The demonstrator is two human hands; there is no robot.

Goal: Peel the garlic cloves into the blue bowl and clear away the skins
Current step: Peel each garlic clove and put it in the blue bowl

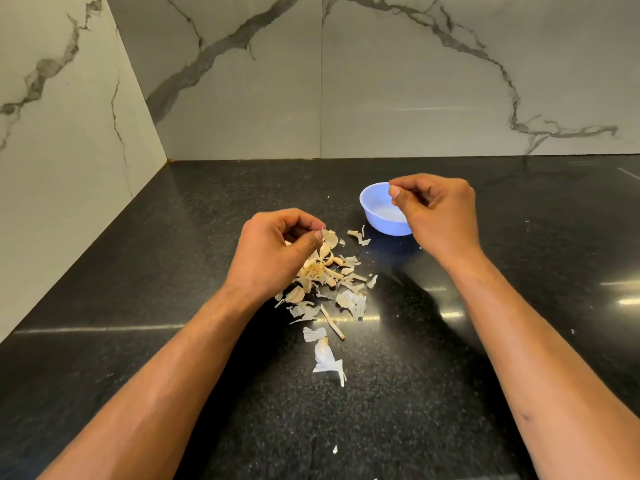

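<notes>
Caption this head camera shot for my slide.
Left hand pinches garlic skin over the pile; right hand hovers above the blue bowl.

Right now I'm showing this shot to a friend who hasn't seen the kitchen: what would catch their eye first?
Probably the pale heap of garlic skins scattered on the black counter, mid-frame, where the left hand pinches a piece of skin. Next, the blue bowl just behind and to the right, with the right hand curled over its rim; what it holds is too small to tell. Grey-veined marble walls fill the background.

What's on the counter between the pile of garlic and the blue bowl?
In the head view, a few loose skin scraps lie between the garlic pile and the blue bowl; otherwise bare black counter.
</notes>
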